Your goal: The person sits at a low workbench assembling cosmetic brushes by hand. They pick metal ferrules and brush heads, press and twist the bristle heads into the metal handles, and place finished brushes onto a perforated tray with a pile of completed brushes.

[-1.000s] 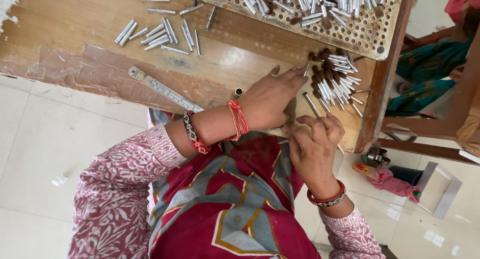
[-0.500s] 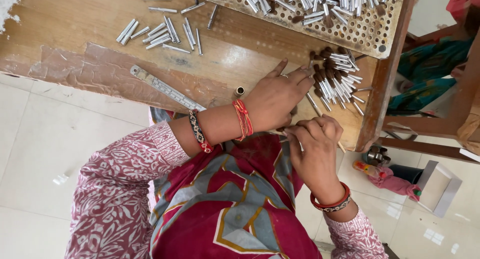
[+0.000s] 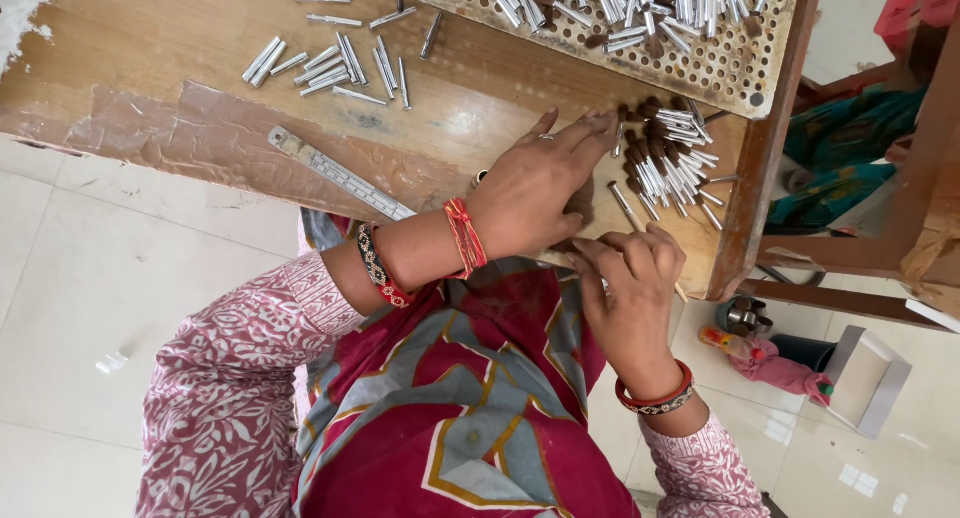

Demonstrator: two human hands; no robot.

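Hands meet at the near right corner of the wooden table (image 3: 150,48). The left hand (image 3: 535,193) lies palm down, wrist crossed over toward the right, its fingers stretched flat and spread so the tips touch the small heap of silver pins with dark tips (image 3: 670,158). The right hand (image 3: 630,288) is curled just beside it at the table's near edge, fingers bent inward around something thin (what exactly they grip cannot be made out). One loose pin (image 3: 625,204) lies on the wood between the two hands. The heap sits close to the table's right edge, with a perforated tray (image 3: 745,73) full of more pins just beyond it. A metal ruler (image 3: 340,175) lies along the near edge to the left, and scattered silver tubes (image 3: 330,66) rest farther left with bare wood around them.
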